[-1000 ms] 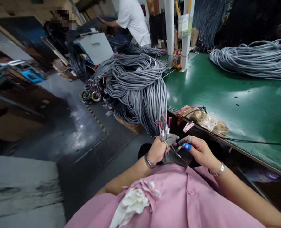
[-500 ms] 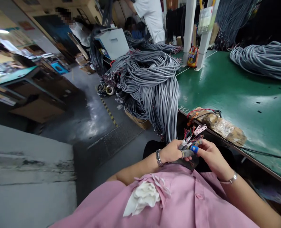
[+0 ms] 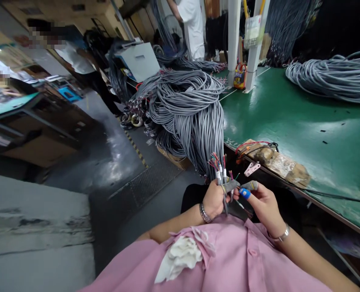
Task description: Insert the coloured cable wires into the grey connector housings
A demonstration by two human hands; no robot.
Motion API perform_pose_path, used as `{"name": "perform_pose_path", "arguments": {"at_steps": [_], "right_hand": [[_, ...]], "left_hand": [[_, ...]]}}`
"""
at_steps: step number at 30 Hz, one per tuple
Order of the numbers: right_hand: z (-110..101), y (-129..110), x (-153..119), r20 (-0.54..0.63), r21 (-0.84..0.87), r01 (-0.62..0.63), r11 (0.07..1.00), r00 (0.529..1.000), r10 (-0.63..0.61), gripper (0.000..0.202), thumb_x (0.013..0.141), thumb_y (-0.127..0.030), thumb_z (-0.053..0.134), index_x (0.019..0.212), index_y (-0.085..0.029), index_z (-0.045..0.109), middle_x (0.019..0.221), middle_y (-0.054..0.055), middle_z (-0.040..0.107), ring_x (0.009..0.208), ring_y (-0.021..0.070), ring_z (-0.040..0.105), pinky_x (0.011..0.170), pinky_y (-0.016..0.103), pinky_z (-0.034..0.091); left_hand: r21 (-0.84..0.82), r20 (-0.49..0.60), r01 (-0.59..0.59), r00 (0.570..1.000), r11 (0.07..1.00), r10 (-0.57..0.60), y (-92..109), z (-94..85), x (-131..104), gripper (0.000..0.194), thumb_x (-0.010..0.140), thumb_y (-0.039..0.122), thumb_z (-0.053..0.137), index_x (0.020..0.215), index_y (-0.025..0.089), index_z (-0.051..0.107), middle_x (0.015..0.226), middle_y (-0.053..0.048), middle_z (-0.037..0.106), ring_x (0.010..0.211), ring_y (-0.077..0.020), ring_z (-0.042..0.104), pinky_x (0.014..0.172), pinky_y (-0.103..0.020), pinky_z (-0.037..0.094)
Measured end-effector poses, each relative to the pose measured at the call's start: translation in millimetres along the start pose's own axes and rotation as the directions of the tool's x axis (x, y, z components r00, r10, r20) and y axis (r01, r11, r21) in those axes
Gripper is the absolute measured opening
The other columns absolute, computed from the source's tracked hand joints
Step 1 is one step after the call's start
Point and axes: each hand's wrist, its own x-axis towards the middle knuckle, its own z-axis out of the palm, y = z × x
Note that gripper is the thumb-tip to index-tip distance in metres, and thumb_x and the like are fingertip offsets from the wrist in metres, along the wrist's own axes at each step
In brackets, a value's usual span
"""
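Note:
My left hand (image 3: 215,199) is closed around several grey cables (image 3: 225,178), whose stripped ends fan upward in red, green and other thin wires. Grey covers sit on some fingertips, and a blue cover wraps my right thumb. My right hand (image 3: 263,202) pinches thin wires at the end of a cable, close beside my left fingers. Another stripped cable end (image 3: 239,205) pokes out below, between the hands. Just beyond the right hand, a pink clip (image 3: 252,169) hangs at the bench edge.
A large heap of grey cables (image 3: 195,105) spills over the corner of the green bench (image 3: 289,125). A taped block (image 3: 280,164) with red and black leads lies along its edge. Another cable coil (image 3: 335,77) rests at right. Two people (image 3: 79,61) (image 3: 193,28) stand further back.
My hands have drawn slightly apart, and the cable ends in my left hand now stand upright. The pink clip shows apart from the wires. A person at the back left has stepped into fuller view.

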Motion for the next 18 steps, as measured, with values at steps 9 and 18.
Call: {"name": "perform_pose_path", "arguments": {"at_steps": [9, 18], "right_hand": [[-4.6, -0.9, 12.0, 0.071, -0.07, -0.117, 0.991, 0.99, 0.122, 0.027, 0.081, -0.043, 0.063, 0.093, -0.02, 0.057, 0.078, 0.003, 0.066, 0.068, 0.0157, 0.06, 0.062, 0.027, 0.048], [3.0, -1.6, 15.6, 0.067, 0.133, -0.188, 0.973, 0.981, 0.18, 0.023, 0.076, -0.04, 0.068, 0.077, -0.02, 0.056, 0.059, -0.001, 0.062, 0.053, 0.014, 0.057, 0.056, 0.028, 0.045]], "left_hand": [[0.126, -0.031, 0.018, 0.999, 0.992, -0.014, -0.8, 0.4, -3.3, 0.032, 0.065, 0.038, 0.074, 0.073, 0.01, 0.062, 0.053, -0.005, 0.061, 0.044, -0.0119, 0.057, 0.036, -0.018, 0.029], [0.166, -0.045, 0.037, 0.999, 0.985, -0.03, -6.1, 1.5, -4.9, 0.034, 0.062, 0.038, 0.076, 0.075, 0.011, 0.06, 0.054, -0.003, 0.062, 0.045, -0.012, 0.057, 0.039, -0.018, 0.034]]}}
